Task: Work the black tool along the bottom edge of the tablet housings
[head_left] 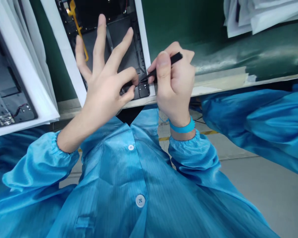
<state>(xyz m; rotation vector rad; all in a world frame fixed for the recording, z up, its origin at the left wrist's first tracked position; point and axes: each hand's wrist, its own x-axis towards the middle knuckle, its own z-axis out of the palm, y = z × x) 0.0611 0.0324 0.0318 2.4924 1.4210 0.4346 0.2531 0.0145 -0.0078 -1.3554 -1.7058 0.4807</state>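
Black casing (129, 53) is lying near the bench edge (211, 84) at eleven o'clock; our right hand (175, 79) is gripping a tool (175, 59), our left hand (104, 84) nearly pinching, hold unclear; open mat (201, 36) lying at one.

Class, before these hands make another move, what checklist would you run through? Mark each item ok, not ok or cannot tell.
1. Black tool gripped in the right hand: ok.
2. Tool pointing into the near right corner of the open device: ok.
3. Tool touching a part inside: cannot tell.
4. Left hand holding something: cannot tell.
5. Device interior unobstructed: not ok; the left hand covers some of it.
6. White sheet under the device: ok.
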